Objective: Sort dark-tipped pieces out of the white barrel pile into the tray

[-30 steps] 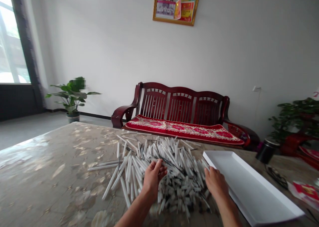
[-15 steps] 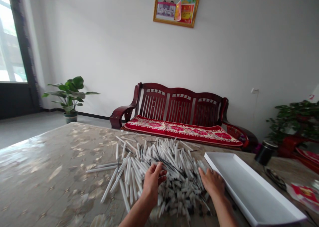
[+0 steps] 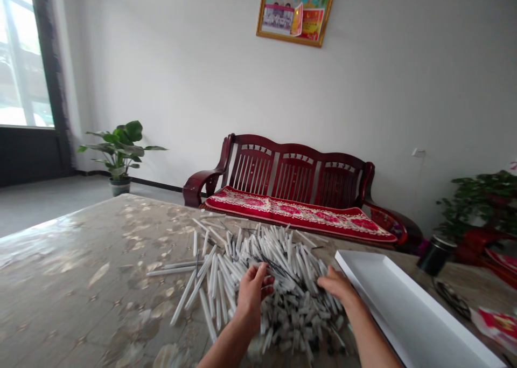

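A heap of white plastic tubes (image 3: 220, 298), whitish short caps or sleeves (image 3: 297, 319) and thin black rods (image 3: 283, 268) lies on the table in front of me. My left hand (image 3: 253, 292) is over the middle of the heap, thumb and forefinger pressed together and the other fingers curled. What it pinches is too small to make out. At the heap's right side, my right hand (image 3: 339, 287) reaches toward the tubes with thumb and fingers apart. No held piece shows in it. A shallow white box tray (image 3: 407, 303) stands just right of that hand.
The table (image 3: 81, 282) has a patterned, glossy cover. Beyond it stands a dark red wooden bench (image 3: 294, 174) with a red cushion. A black canister (image 3: 436, 255), a dark cable (image 3: 450, 298) and a red packet (image 3: 496, 322) lie at the right. A potted plant (image 3: 121, 152) stands at left.
My right hand has turned inward and moved slightly left over the tubes, away from the tray. My left hand keeps its pinch at nearly the same spot. The view has shifted slightly.
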